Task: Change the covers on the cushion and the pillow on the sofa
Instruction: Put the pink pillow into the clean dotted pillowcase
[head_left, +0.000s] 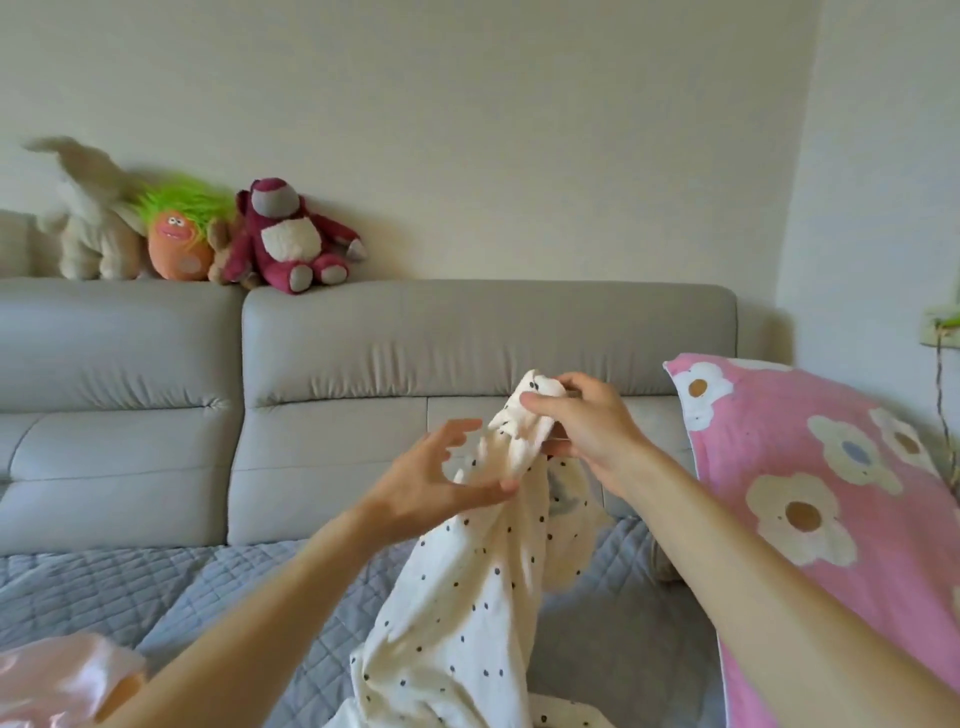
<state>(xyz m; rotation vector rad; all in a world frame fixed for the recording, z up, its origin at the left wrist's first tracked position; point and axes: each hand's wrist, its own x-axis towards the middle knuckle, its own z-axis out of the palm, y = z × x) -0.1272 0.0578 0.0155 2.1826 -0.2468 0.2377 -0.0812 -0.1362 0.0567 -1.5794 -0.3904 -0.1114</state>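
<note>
Hard to identify: a shiny pink bundle in the lower left corner, cropped by the frame, just beside the left forearm. Cropped too, at the bottom edge: the lowest folds of the cream dotted cover. Buried in the bunched cloth: most of the right fingertips. Blurred at the far left: a cream plush rabbit. Barely showing at the right edge: something green on a small ledge, too cropped to name.

Right grip clamped on the gathered top of the cover, thumb pressed on the front of the bunch, fingers curled round it. Cover hanging down from that pinch to the sofa seat, in front of the grey quilted seat pad. Left grip just beside and slightly below, fingers spread apart and loosely bent, holding nothing; thumb tip at the edge of the hanging cloth, contact uncertain.

Just right of the right forearm: a pink pillow with white flowers, propped up at the sofa's end, cut by the frame. Behind both grips: the grey sofa back. On top of it, well to the left: an orange plush with green hair and a magenta plush bear, close together, with a small brown toy mostly hidden between them.
</note>
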